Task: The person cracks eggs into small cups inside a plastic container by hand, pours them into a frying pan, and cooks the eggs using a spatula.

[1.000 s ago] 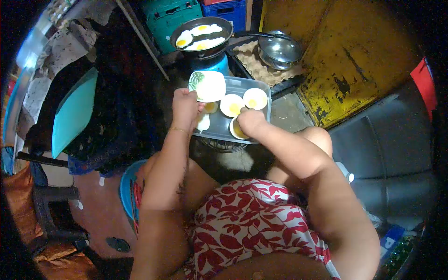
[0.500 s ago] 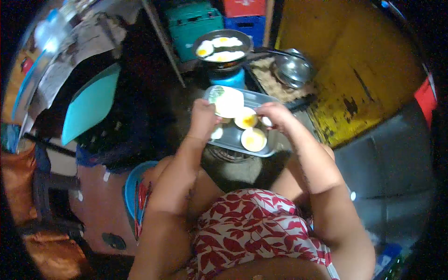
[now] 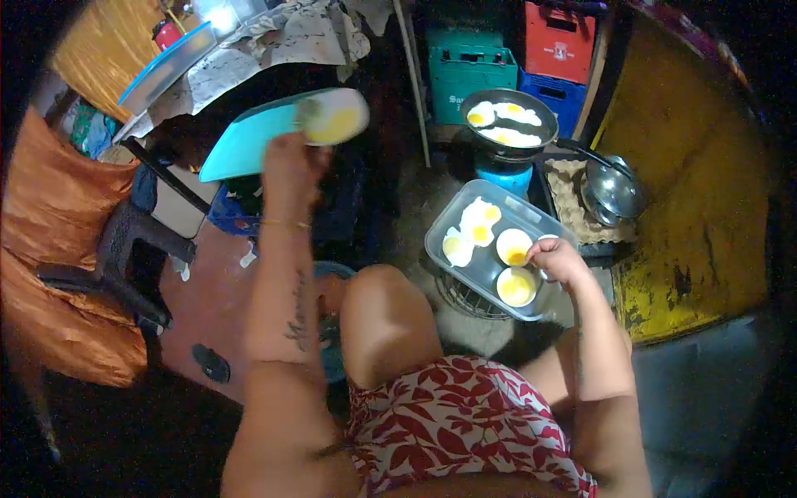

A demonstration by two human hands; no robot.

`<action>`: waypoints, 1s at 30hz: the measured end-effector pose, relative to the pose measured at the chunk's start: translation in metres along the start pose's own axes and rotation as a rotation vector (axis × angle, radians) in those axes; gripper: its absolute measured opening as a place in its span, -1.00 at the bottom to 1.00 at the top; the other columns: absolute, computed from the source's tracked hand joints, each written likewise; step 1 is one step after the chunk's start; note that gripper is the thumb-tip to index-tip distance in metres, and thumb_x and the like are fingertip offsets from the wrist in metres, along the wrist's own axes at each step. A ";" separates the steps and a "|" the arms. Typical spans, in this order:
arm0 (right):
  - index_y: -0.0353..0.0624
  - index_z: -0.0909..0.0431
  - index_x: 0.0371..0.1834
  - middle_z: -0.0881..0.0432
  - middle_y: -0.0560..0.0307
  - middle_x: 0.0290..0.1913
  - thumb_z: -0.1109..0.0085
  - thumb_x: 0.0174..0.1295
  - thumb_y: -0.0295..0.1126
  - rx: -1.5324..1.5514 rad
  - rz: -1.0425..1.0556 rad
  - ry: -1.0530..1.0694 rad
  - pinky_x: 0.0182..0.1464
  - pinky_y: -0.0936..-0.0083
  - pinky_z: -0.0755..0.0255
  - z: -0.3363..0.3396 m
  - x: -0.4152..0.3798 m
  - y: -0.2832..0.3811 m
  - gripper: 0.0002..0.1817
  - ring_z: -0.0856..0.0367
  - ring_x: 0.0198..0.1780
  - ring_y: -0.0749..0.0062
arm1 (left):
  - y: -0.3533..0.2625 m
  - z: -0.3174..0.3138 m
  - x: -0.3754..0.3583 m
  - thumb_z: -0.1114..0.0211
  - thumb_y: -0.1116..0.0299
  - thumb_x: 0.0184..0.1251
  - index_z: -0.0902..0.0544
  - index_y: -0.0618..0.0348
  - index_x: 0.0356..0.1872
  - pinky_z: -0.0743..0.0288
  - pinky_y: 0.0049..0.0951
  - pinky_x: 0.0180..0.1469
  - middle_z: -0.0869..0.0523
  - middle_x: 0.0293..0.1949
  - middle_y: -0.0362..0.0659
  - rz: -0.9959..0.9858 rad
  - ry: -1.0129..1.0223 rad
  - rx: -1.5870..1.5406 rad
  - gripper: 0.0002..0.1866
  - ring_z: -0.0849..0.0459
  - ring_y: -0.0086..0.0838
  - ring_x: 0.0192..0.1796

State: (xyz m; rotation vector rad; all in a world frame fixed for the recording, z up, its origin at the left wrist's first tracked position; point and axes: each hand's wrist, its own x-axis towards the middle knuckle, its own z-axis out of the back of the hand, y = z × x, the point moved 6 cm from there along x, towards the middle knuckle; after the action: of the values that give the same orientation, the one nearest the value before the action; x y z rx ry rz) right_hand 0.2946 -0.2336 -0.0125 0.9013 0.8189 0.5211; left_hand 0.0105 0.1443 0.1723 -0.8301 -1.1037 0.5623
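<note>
My left hand (image 3: pixel 290 170) is raised at the left, its fingers closed on the edge of a white plate (image 3: pixel 355 104) with a yellow patch and some green on it. The plate is over a turquoise plastic sheet or lid (image 3: pixel 241 149). My right hand (image 3: pixel 563 264) is at the right side of a clear plastic tray (image 3: pixel 448 203), thumb and finger pinching the rim of a small white bowl (image 3: pixel 508 241) with yellow inside. A second small bowl (image 3: pixel 516 287) of yellow stands beside it. Fried eggs (image 3: pixel 477 224) lie in the tray's far left part.
Beyond the tray, a frying pan (image 3: pixel 544 116) with several eggs sits on a blue burner (image 3: pixel 505 178). A metal pot or lid (image 3: pixel 614 192) rests on a cardboard egg tray (image 3: pixel 566 183). Crates (image 3: pixel 473 83) stand behind; a yellow panel (image 3: pixel 689 191) borders the right, a dark chair (image 3: pixel 141 224) the left.
My left hand has carried the white plate from over the tray out to the left. My right hand stays at the bowls. The view has turned left, uncovering the fried eggs.
</note>
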 end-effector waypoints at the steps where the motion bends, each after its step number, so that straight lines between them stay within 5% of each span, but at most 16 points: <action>1: -0.04 -0.68 -0.40 -0.51 0.41 -0.55 -0.20 0.10 -0.46 0.002 -0.011 -0.013 -0.64 0.66 -0.17 0.002 0.000 0.003 -0.93 -0.32 -0.62 0.74 | 0.014 0.024 0.017 -0.31 0.42 0.22 -0.63 0.27 -0.21 -0.57 -0.20 -0.32 -0.72 -0.38 0.08 0.104 -0.028 -0.075 -0.83 -0.68 -0.10 -0.38; 3: -0.05 -0.68 -0.39 -0.52 0.40 -0.55 -0.20 0.11 -0.43 0.026 -0.025 -0.018 -0.64 0.66 -0.18 0.004 0.001 0.003 -0.93 -0.35 -0.59 0.71 | 0.028 0.062 0.039 -0.30 0.37 0.28 -0.64 0.28 -0.18 -0.58 -0.22 -0.34 -0.71 -0.38 0.14 0.489 -0.089 -0.269 -0.80 -0.69 -0.07 -0.41; 7: -0.03 -0.67 -0.40 -0.56 0.36 -0.52 -0.23 0.17 -0.33 0.038 0.005 -0.036 -0.55 0.59 -0.28 0.012 0.019 -0.013 -0.92 -0.42 -0.56 0.63 | 0.045 0.096 0.069 -0.15 0.46 0.31 -0.60 0.45 -0.34 -0.57 -0.40 -0.55 -0.67 -0.42 0.02 0.073 -0.152 0.162 -0.81 -0.68 -0.34 -0.47; 9: -0.01 -0.66 -0.42 -0.58 0.35 -0.51 -0.25 0.19 -0.28 0.061 0.021 -0.024 -0.51 0.56 -0.32 0.010 0.016 -0.009 -0.90 -0.45 -0.53 0.60 | 0.060 0.105 0.060 -0.22 0.43 0.29 -0.59 0.50 -0.33 -0.57 -0.35 -0.57 -0.65 -0.43 0.06 0.465 -0.401 -0.166 -0.78 -0.71 -0.26 -0.40; 10: 0.02 -0.63 -0.42 -0.58 0.35 -0.49 -0.27 0.20 -0.22 0.191 -0.055 -0.067 -0.47 0.53 -0.34 0.009 0.003 0.001 -0.87 -0.48 -0.49 0.59 | 0.084 0.111 0.073 -0.22 0.43 0.29 -0.59 0.50 -0.33 -0.57 -0.35 -0.57 -0.65 -0.43 0.06 0.475 -0.410 -0.161 -0.78 -0.71 -0.26 -0.40; 11: 0.04 -0.61 -0.41 -0.58 0.35 -0.48 -0.28 0.21 -0.17 0.317 -0.138 -0.105 -0.43 0.50 -0.36 0.006 -0.004 0.003 -0.83 -0.50 -0.44 0.57 | 0.114 0.119 0.100 -0.26 0.37 0.30 -0.61 0.48 -0.27 -0.59 -0.34 -0.52 -0.67 -0.42 0.04 0.275 -0.310 0.051 -0.74 -0.73 -0.26 -0.36; 14: 0.06 -0.56 -0.19 -0.58 0.33 -0.27 -0.25 0.24 -0.23 0.514 -0.091 -0.010 -0.31 0.44 -0.49 -0.002 -0.001 0.006 -0.85 -0.54 -0.27 0.52 | 0.047 0.098 0.073 -0.37 -0.03 0.20 -0.68 0.15 0.03 -0.60 -0.17 -0.10 -0.77 -0.25 -0.02 -0.285 0.176 1.491 -0.48 -0.75 -0.19 -0.21; 15: 0.02 -0.56 -0.13 -0.58 0.30 -0.20 -0.24 0.23 -0.29 0.611 -0.035 0.033 -0.26 0.42 -0.54 -0.006 -0.001 0.010 -0.82 -0.55 -0.24 0.51 | 0.049 0.102 0.078 -0.41 -0.06 0.10 -0.65 0.18 0.06 -0.58 -0.11 -0.05 -0.76 -0.20 0.09 -0.235 0.217 1.488 -0.40 -0.73 -0.02 -0.15; 18: -0.20 -0.47 0.06 -0.58 0.18 -0.10 -0.19 0.19 -0.51 0.763 0.069 0.282 -0.10 0.45 -0.62 -0.029 -0.011 0.038 -0.66 -0.61 -0.11 0.45 | 0.011 0.119 0.058 -0.42 0.13 0.22 -0.62 0.31 0.07 -0.63 -0.28 -0.23 -0.74 -0.16 0.08 -0.106 -0.292 0.805 -0.49 -0.74 -0.27 -0.28; 19: -0.21 -0.46 0.13 -0.58 0.14 -0.08 -0.19 0.21 -0.53 0.774 0.088 0.313 -0.04 0.46 -0.64 -0.037 -0.016 0.049 -0.61 -0.64 -0.09 0.43 | -0.025 0.100 0.028 -0.42 0.14 0.23 -0.61 0.24 0.11 -0.63 -0.30 -0.20 -0.74 -0.15 0.05 -0.157 -0.201 0.645 -0.49 -0.74 -0.31 -0.26; 20: -0.23 -0.45 0.18 -0.59 0.10 -0.04 -0.20 0.21 -0.51 0.772 0.107 0.339 0.00 0.42 -0.64 -0.048 -0.020 0.062 -0.57 -0.65 -0.06 0.38 | -0.049 0.083 0.000 -0.41 0.13 0.25 -0.59 0.20 0.16 -0.62 -0.34 -0.14 -0.75 -0.13 -0.03 -0.004 -0.113 0.484 -0.48 -0.73 -0.35 -0.23; 22: -0.25 -0.41 0.26 -0.60 0.06 -0.01 -0.22 0.21 -0.49 0.738 0.154 0.371 0.04 0.37 -0.64 -0.075 -0.034 0.096 -0.49 -0.66 -0.04 0.30 | -0.073 0.045 -0.055 -0.45 0.19 0.20 -0.56 0.17 0.21 -0.59 -0.37 -0.02 -0.73 -0.05 -0.09 0.095 0.295 0.383 -0.44 -0.71 -0.37 -0.11; 24: -0.26 -0.31 0.35 -0.62 0.03 -0.02 -0.27 0.17 -0.52 0.693 0.212 0.448 0.09 0.33 -0.62 -0.114 -0.050 0.138 -0.37 -0.68 -0.03 0.24 | -0.093 0.013 -0.108 -0.54 0.31 0.05 -0.55 0.11 0.23 -0.52 -0.38 0.13 -0.67 0.07 -0.12 -0.066 0.542 0.135 -0.36 -0.63 -0.33 0.13; 26: -0.27 -0.19 0.42 -0.63 -0.01 -0.02 -0.34 0.13 -0.52 0.645 0.278 0.575 0.11 0.29 -0.60 -0.153 -0.051 0.166 -0.23 -0.67 -0.01 0.23 | -0.099 0.001 -0.140 -0.58 0.27 0.00 -0.55 0.14 0.19 -0.52 -0.34 0.14 -0.69 0.04 -0.09 -0.578 0.492 0.222 -0.34 -0.65 -0.25 0.10; 27: -0.26 -0.15 0.45 -0.64 -0.02 -0.03 -0.38 0.12 -0.50 0.620 0.301 0.596 0.07 0.32 -0.60 -0.175 -0.059 0.187 -0.18 -0.67 -0.03 0.27 | -0.089 0.002 -0.150 -0.58 0.27 0.00 -0.55 0.14 0.19 -0.52 -0.34 0.14 -0.69 0.04 -0.09 -0.574 0.494 0.222 -0.34 -0.65 -0.25 0.10; 30: -0.24 -0.10 0.48 -0.66 -0.01 -0.07 -0.42 0.12 -0.44 0.472 0.328 0.613 -0.05 0.41 -0.60 -0.219 -0.061 0.212 -0.12 -0.66 -0.08 0.35 | -0.061 0.020 -0.162 -0.62 0.30 -0.07 -0.59 0.18 0.08 -0.56 -0.25 0.11 -0.69 0.00 -0.04 -0.118 0.456 0.233 -0.39 -0.69 -0.20 0.01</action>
State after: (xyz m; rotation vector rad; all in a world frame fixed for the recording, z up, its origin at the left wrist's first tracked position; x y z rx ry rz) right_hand 0.0694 -0.0596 0.1115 1.3498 1.3966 0.9399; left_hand -0.0670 -0.0076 0.1382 -0.6428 -0.6497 0.3689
